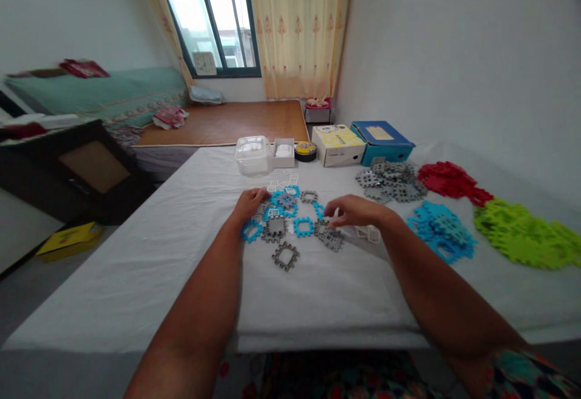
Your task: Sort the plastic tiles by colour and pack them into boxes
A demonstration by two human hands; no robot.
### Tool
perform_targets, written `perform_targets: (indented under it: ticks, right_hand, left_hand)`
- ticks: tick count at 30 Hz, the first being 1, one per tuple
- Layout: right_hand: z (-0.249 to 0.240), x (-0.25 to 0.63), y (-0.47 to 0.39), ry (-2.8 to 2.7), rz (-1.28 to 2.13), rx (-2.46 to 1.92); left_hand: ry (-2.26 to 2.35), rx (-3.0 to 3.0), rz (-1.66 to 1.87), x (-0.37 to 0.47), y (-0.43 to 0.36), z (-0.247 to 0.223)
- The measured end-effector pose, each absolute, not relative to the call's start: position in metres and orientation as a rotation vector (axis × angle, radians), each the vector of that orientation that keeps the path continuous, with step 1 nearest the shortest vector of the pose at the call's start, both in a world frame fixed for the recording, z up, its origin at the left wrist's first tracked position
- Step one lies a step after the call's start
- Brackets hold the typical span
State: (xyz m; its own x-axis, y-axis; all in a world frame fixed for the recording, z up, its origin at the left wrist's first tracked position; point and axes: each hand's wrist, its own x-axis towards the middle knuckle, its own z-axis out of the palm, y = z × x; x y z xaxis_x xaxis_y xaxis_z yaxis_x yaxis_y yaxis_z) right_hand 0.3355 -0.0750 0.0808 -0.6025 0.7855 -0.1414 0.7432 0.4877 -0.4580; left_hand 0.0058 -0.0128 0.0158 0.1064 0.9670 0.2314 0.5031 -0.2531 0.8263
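Observation:
On the white cloth, a loose group of interlocking plastic building tiles lies between my two hands. My left hand (249,204) rests at the group's left edge, its fingers reaching toward the blue tiles (284,205); some of them are hidden. Below it sit a blue square frame (251,230) and a grey tile (275,227). My right hand (354,210) is bent over the grey tiles (330,238), thumb and forefinger apart near their upper edge. Another blue frame (304,227) lies between the hands. Closest to me is a grey open frame (285,256).
Piles of grey tiles (393,181), red tiles (451,182), blue tiles (441,229) and lime-green tiles (526,235) lie to the right. Along the far edge stand a clear plastic container (253,155), a yellow-white box (338,146) and a blue box (382,141).

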Motion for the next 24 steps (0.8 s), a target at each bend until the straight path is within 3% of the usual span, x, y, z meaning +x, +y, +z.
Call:
perform_targets:
  ticks: [6, 15, 24]
  right_hand:
    - [0.067, 0.313, -0.085, -2.713, 0.663, -1.415]
    - [0.066, 0.299, -0.087, -2.53, 0.826, -1.335]
    - [0.109, 0.35, -0.056, -2.34, 0.569, -1.408]
  left_hand:
    - [1.434, 1.836, 1.052, 0.004, -0.01, 0.013]
    - [1.416, 1.847, 1.06, 0.001, -0.008, 0.01]
    - [1.435, 1.874, 1.034, 0.001, -0.009, 0.012]
